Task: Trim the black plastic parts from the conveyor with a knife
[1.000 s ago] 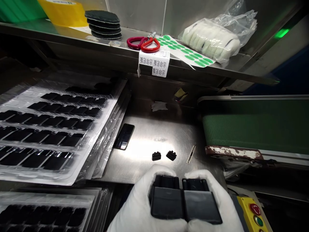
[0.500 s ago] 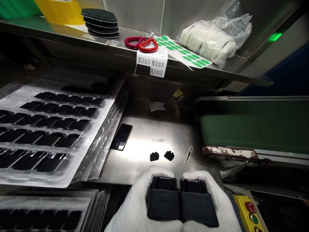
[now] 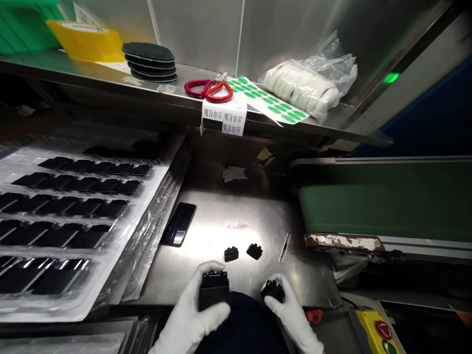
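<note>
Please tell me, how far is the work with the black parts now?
Done: nothing is visibly finished. In hand: left hand grips one black housing; right hand grips another black part. Left: two small black caps lie loose on the steel table; the trays look full.

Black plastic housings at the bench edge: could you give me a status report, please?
Left gloved hand grips one black plastic housing upright. Right gloved hand clutches a second black piece. Two small black plastic caps lie loose just ahead on the steel bench.

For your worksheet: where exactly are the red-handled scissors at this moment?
In the head view, the red-handled scissors lie on the upper steel shelf, between the stack of dark round pads on their left and the sheet of green stickers on their right.
</note>
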The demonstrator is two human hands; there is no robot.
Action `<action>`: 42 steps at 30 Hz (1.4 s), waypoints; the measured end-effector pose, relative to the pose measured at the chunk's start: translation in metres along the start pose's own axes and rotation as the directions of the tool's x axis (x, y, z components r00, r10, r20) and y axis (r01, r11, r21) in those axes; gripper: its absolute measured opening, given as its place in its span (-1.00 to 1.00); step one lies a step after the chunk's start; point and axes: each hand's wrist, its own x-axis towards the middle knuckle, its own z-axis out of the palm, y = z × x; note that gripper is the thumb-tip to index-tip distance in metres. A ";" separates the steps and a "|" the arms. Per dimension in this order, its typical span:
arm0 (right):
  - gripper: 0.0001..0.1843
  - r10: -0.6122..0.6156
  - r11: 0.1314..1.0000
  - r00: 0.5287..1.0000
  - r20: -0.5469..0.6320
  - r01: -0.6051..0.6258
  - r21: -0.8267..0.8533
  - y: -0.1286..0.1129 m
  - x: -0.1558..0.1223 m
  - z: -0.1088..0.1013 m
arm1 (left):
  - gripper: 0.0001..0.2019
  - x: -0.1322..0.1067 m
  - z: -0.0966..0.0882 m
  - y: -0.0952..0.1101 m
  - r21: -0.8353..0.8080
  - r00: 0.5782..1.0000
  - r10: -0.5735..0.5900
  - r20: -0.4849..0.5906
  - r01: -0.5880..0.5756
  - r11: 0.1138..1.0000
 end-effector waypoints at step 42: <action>-0.49 0.012 0.977 0.979 0.204 -0.055 0.205 -0.014 0.032 0.045 | -0.71 0.093 0.012 -0.068 0.222 0.946 -0.028 0.323 -0.047 0.974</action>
